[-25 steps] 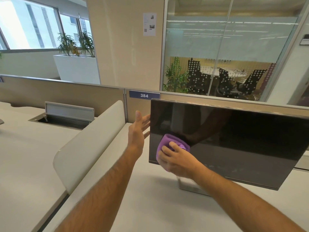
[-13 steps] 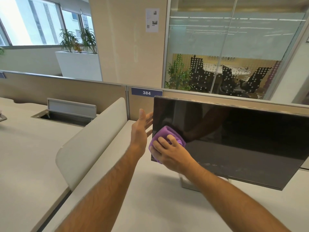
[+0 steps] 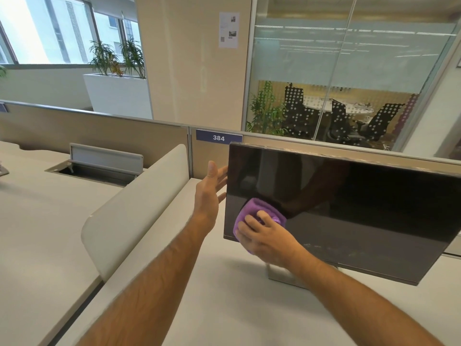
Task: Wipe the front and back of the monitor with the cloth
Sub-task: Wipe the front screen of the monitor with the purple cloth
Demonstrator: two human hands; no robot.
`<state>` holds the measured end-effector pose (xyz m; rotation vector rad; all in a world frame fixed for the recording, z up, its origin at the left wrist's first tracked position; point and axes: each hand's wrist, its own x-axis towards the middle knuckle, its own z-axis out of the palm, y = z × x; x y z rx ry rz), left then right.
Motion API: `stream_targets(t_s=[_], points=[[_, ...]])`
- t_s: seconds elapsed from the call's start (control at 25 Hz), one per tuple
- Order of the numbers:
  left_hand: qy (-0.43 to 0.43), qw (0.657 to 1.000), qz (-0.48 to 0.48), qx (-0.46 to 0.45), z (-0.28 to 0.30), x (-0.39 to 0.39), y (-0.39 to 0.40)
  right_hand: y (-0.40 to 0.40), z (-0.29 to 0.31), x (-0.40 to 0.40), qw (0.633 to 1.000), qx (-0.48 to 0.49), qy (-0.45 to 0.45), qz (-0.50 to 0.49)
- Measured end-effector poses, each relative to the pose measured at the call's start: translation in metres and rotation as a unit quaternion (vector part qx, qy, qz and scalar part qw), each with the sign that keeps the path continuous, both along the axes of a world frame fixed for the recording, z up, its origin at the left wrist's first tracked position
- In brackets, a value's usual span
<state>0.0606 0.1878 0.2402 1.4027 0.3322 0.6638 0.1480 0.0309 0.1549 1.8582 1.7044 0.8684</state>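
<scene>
Purple cloth (image 3: 259,216) pressed to the monitor (image 3: 349,208) by the right hand (image 3: 264,238) — left hand (image 3: 208,196) open, bracing its edge (wise); overlapping strokes now.

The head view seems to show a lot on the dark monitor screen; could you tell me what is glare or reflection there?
Head view: the glossy black monitor screen mirrors the forearm above the purple cloth under the right hand; the wide lens bows the monitor's top edge; focus is sharp throughout.
</scene>
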Motion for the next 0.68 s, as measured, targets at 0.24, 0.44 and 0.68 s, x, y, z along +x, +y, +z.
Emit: stream_targets(t_s=[0.24,0.44,0.68], points=[[-0.001,1.000,0.005,-0.001,-0.001,0.002,-0.002,-0.023,0.012,0.008,0.996,0.079,0.028,-0.038],[-0.003,1.000,0.011,-0.008,-0.002,0.002,-0.003,-0.046,-0.015,0.005,0.999,-0.044,-0.015,-0.009],[-0.005,1.000,0.016,-0.011,-0.003,0.002,-0.005,-0.055,-0.005,0.013,0.999,0.017,0.016,-0.028]])
